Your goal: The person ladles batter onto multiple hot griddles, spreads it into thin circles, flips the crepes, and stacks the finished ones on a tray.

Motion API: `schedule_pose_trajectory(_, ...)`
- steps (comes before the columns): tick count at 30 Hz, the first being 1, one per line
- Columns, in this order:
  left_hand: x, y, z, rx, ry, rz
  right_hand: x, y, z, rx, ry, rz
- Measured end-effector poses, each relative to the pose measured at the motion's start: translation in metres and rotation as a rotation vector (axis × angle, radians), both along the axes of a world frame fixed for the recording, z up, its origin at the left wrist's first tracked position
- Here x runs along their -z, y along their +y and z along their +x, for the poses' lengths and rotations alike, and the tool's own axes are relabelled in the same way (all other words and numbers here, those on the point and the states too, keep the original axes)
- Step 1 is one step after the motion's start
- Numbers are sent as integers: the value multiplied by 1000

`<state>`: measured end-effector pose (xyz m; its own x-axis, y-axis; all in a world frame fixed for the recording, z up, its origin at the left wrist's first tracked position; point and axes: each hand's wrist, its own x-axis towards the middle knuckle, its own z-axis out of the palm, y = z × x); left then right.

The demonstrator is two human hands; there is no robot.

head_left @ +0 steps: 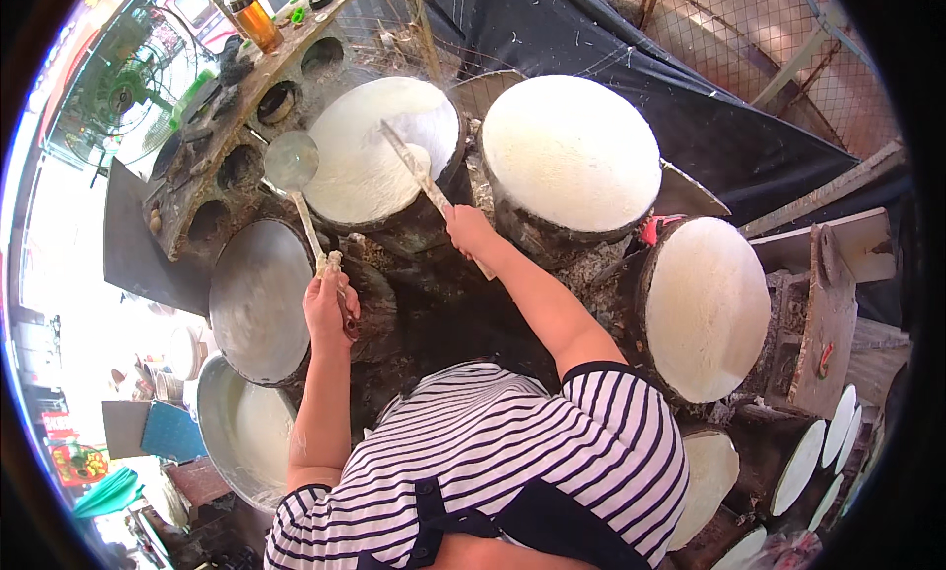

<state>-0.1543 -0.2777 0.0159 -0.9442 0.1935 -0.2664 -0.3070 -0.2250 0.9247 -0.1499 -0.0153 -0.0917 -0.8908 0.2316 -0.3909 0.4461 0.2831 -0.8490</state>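
My left hand (327,309) is closed round the batter-crusted handle of a round ladle (291,160), whose bowl is at the left edge of a round griddle (460,141). White batter (357,181) covers much of that griddle, with a smoother, greyer patch at its upper right. My right hand (469,231) grips a long, flat wooden spatula (410,163). The spatula's far end lies over the batter; whether it touches I cannot tell. Left of my left forearm, a large metal basin (205,407) holds pale batter.
A bare grey griddle (258,302) stands at the left. White-coated griddles stand at the far right (572,151) and right (708,309). A ledge with round holes (236,117) holds an amber bottle (256,23). Several white discs (798,467) stand lower right; a fan (126,92) is at upper left.
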Motion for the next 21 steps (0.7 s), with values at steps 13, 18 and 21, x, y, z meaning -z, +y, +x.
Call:
schedule_pose_trajectory(13, 6, 4, -12, -10, -25, 7, 24, 19, -11, -16, 234, 568)
schedule_pose_trajectory(18, 12, -7, -31, 19, -69, -7, 41, -7, 16, -113, 316, 534)
schedule_pose_trajectory(21, 15, -15, -43, 25, -77, -20, 37, 10, -2, -76, 254, 775)
